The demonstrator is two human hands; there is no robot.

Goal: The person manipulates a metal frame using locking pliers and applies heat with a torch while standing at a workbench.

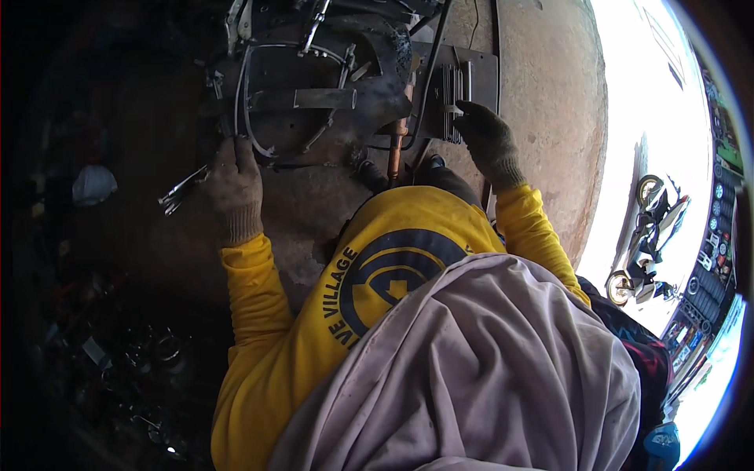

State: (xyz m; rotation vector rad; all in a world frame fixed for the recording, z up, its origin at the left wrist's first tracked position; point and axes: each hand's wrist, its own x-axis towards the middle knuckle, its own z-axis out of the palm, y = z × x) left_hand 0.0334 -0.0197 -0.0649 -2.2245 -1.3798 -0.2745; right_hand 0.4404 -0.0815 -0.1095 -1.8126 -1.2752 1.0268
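My left hand point(232, 184), in a brown knit glove, is at the lower left end of a curved metal rod frame point(245, 94). Its fingers are closed around something their own backs hide. A shiny, slim metal tool point(184, 188) juts out beside that glove; I cannot tell whether it is held. On the right, my right hand point(491, 141), gloved too, pinches at a bundle of thin metal rods point(452, 86) lying on a dark plate point(483, 78). Across the curved frame lies a flat metal strip point(323, 99). Locking pliers point(316, 23) grip the frame's top.
A copper-coloured bar point(399, 129) and a black cable point(434, 71) run between the frame and the rods. Concrete floor point(550, 94) extends to the right, with a motorcycle point(648, 239) beyond in bright light. Scattered metal parts point(161, 345) lie in shadow at lower left, below a white bag-like thing point(94, 185).
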